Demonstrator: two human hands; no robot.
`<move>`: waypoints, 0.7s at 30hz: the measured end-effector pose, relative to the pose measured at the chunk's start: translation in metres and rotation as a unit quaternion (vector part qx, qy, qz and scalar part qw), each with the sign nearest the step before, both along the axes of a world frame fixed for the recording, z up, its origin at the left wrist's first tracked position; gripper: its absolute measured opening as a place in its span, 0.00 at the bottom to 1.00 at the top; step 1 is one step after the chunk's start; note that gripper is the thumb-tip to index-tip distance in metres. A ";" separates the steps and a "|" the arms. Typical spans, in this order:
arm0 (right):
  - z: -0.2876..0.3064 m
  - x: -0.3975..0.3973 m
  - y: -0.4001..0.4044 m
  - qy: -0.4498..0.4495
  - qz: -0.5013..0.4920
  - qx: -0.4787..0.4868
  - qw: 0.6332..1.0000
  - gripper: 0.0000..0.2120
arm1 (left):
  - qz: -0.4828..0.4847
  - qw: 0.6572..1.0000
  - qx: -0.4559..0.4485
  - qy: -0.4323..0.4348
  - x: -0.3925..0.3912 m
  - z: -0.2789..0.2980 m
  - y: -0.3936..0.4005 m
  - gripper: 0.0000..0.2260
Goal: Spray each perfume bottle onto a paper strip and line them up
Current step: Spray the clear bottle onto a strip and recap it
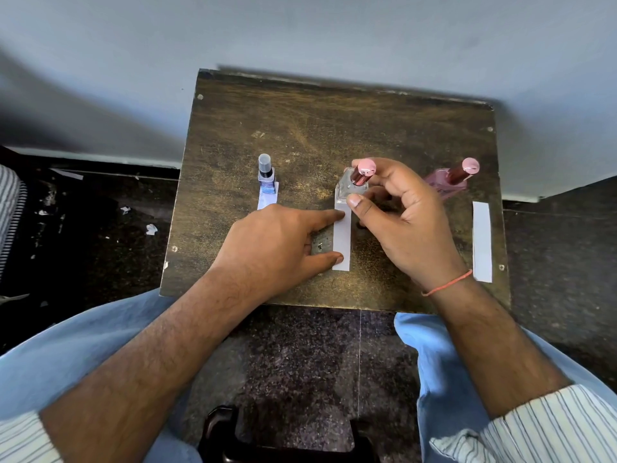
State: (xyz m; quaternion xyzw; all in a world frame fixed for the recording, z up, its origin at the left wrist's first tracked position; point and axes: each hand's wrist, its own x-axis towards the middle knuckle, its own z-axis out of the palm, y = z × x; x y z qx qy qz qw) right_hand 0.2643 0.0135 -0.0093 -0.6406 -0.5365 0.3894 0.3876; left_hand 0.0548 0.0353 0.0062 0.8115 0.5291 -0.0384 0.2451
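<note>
One head-worn wide-angle view looks steeply down and forward from close above a small table point(334, 128); wall at twelve o'clock, knees at six, edges seemingly bent by the lens.

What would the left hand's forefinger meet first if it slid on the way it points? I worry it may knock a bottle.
The left hand forefinger already touches the middle paper strip; past it, probably the right hand.
</note>
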 end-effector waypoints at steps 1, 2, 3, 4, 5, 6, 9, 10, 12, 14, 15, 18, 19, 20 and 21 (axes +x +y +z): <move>0.000 0.000 0.000 0.000 0.000 -0.001 1.000 0.20 | 0.000 1.000 0.001 -0.001 0.000 0.000 0.000 0.31; 0.000 0.000 0.000 0.001 0.000 -0.002 1.000 0.20 | 0.001 1.000 0.002 -0.001 0.000 0.000 0.000 0.31; 0.000 -0.001 0.000 0.003 0.000 -0.002 1.000 0.20 | 0.001 1.000 0.003 -0.002 0.000 -0.001 0.000 0.31; 0.000 -0.001 0.000 0.004 -0.001 -0.002 1.000 0.20 | 0.001 1.000 0.003 -0.003 0.000 -0.001 0.000 0.31; 0.000 -0.001 0.000 0.005 -0.001 -0.002 1.000 0.20 | 0.000 1.000 0.003 -0.004 0.000 -0.001 0.000 0.31; 0.000 -0.001 0.000 0.005 -0.002 -0.002 1.000 0.20 | 0.000 1.000 0.003 -0.004 0.000 -0.001 0.000 0.31; 0.000 -0.001 0.000 0.005 0.001 -0.004 1.000 0.20 | -0.002 1.000 0.003 -0.003 0.000 -0.001 0.000 0.31; 0.000 -0.001 0.000 0.006 0.002 -0.005 1.000 0.19 | -0.003 1.000 0.003 -0.002 0.000 -0.001 0.000 0.31; 0.000 -0.001 0.000 0.007 0.003 -0.006 1.000 0.19 | -0.005 1.000 0.004 -0.002 0.000 -0.001 0.000 0.31; -0.001 -0.001 0.000 0.008 0.001 -0.006 1.000 0.19 | -0.006 1.000 0.007 -0.002 0.000 -0.001 0.000 0.31; -0.001 -0.001 0.000 0.010 0.000 -0.007 1.000 0.19 | -0.007 1.000 0.008 -0.002 0.000 -0.001 0.000 0.31; -0.002 -0.001 0.001 0.011 -0.004 -0.012 1.000 0.19 | -0.009 1.000 0.012 -0.002 -0.001 -0.002 0.000 0.31; -0.002 -0.001 0.001 0.011 -0.004 -0.012 1.000 0.19 | -0.009 1.000 0.013 -0.003 -0.001 -0.002 -0.001 0.31; -0.002 -0.001 0.001 0.010 -0.004 -0.012 1.000 0.19 | -0.010 1.000 0.013 -0.004 -0.001 -0.002 -0.001 0.31; -0.002 -0.001 0.001 0.008 -0.003 -0.011 1.000 0.19 | -0.010 1.000 0.011 -0.007 -0.001 -0.002 -0.001 0.31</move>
